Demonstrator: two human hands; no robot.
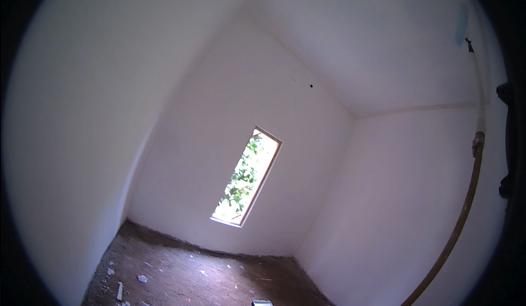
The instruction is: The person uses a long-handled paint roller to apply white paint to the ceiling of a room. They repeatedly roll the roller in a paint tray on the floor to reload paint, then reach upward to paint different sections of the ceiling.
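Neither my left hand nor my right hand shows in the head view. At the right, a paint roller (461, 26) with a light blue cover is up against the pale ceiling. Its pale handle rod (479, 86) is joined to a long brown pole (460, 221) at a lashed or clamped joint (478, 141). The pole curves down past the lower edge, so its lower end and whatever grips it are hidden.
White walls (181, 163) surround a narrow window opening (246, 177) with green leaves outside. A small dark hole (311, 86) marks the far wall near the ceiling. Stones and scraps litter the brown dirt floor (175, 267). A pale-rimmed object (262, 303) shows at the bottom edge.
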